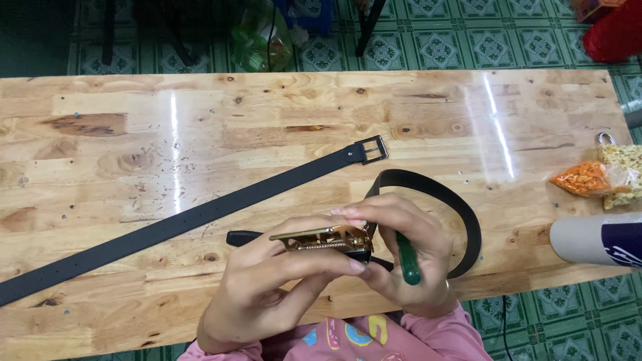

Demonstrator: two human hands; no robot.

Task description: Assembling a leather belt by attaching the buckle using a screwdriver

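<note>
My left hand grips a gold-coloured belt buckle with a spring visible on its underside. It is held just above the near edge of the wooden table. My right hand steadies the buckle's right end and holds a green-handled tool, its tip hidden behind the fingers. A black belt strap loops from the buckle out to the right and back. A second black belt with a dark square buckle lies diagonally across the table.
A grey and dark blue cylinder lies at the table's right edge. Beside it are an orange snack bag and a yellowish packet. Small debris flecks dot the table. Green patterned floor tiles and chair legs lie beyond.
</note>
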